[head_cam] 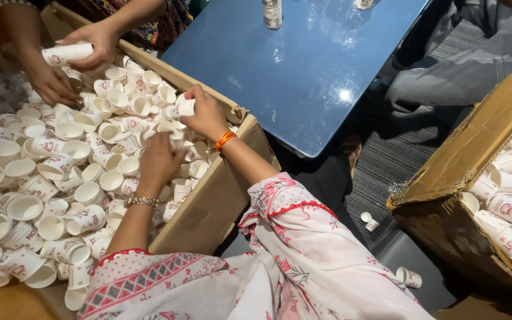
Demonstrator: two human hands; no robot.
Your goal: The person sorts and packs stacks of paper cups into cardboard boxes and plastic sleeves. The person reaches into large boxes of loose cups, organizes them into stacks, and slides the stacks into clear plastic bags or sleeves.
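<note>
Head view: big cardboard box [217, 204] heaped with loose paper cups [60, 172], beside a blue tabletop [303, 71]; left hand [160, 159] curled down among them, grip hidden, right hand [204, 114] pinching one small cup [186, 107] by its rim — likely feather-light, thin-walled, crushable, best held gently at rim.

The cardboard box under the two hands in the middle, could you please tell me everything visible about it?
The cardboard box is brown, open-topped and looks worn, with a torn corner by the blue table. It is heaped with small white paper cups with red print, mostly loose and tipped all ways. The left hand and right hand reach into it, and another person's hands work at its far end.
</note>
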